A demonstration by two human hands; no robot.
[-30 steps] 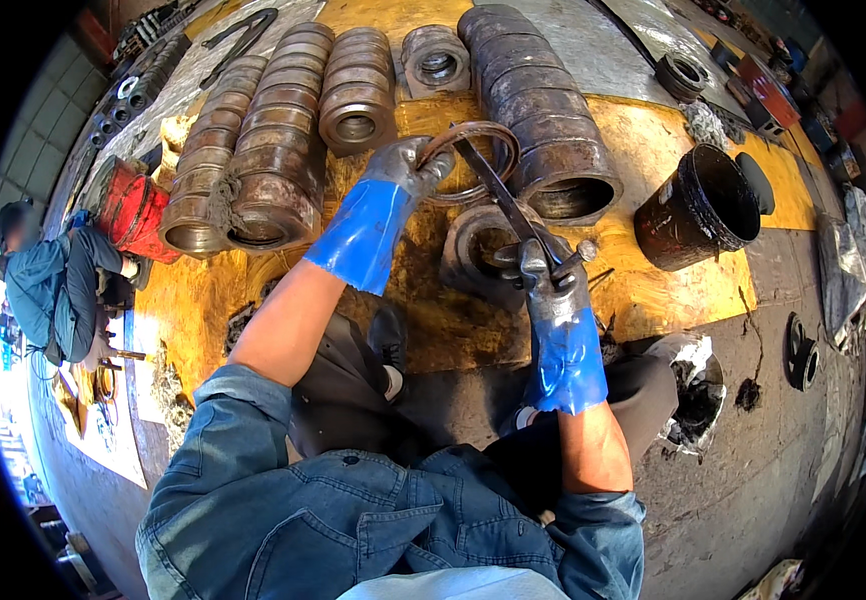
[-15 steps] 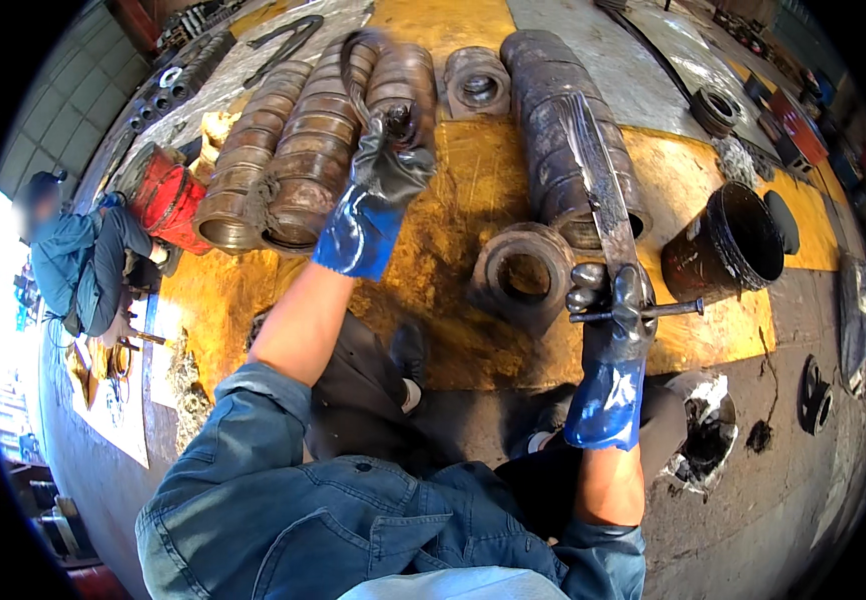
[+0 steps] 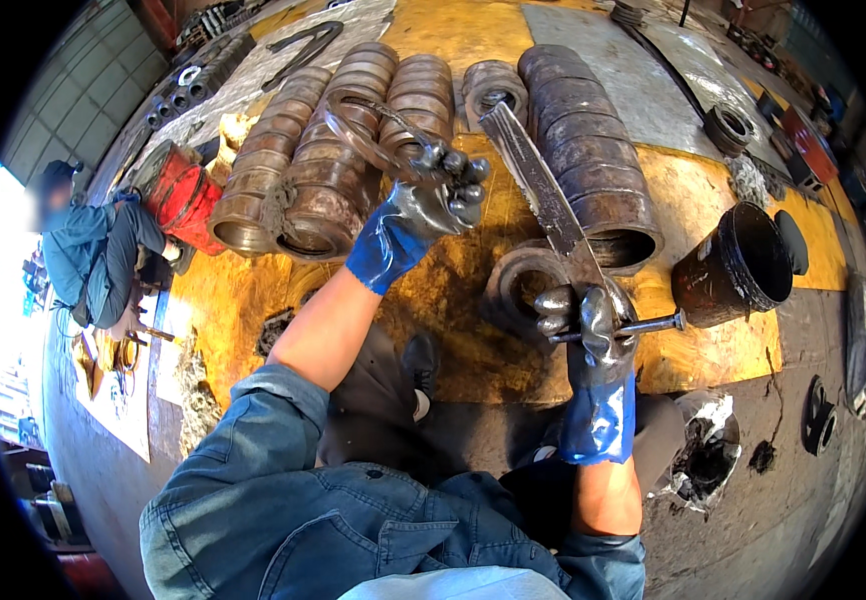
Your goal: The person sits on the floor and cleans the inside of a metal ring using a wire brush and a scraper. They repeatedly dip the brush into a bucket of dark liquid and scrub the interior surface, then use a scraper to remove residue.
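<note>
My left hand (image 3: 428, 200), in a blue glove blackened with grease, is closed on a curved metal strip (image 3: 361, 146) that arcs up and left over the ring stacks. My right hand (image 3: 595, 325), gloved the same way, grips a long flat blade (image 3: 543, 190) smeared with dark grease, pointing up and left. A headed metal rod (image 3: 655, 325), like a long bolt, lies crosswise under the fingers of that hand. Behind the right hand sits a thick metal ring (image 3: 513, 283), partly covered by the blade and glove.
Rows of stacked metal rings (image 3: 348, 180) lie on the yellow, oil-stained sheet; another row (image 3: 593, 150) is to the right. A black-coated bucket (image 3: 718, 270) stands at right, a red bucket (image 3: 178, 200) at left. Beyond it a person (image 3: 93, 240) sits low.
My left hand has turned over and moved a little right with the curved strip, which now shows more clearly. The blade in my right hand has tilted further left.
</note>
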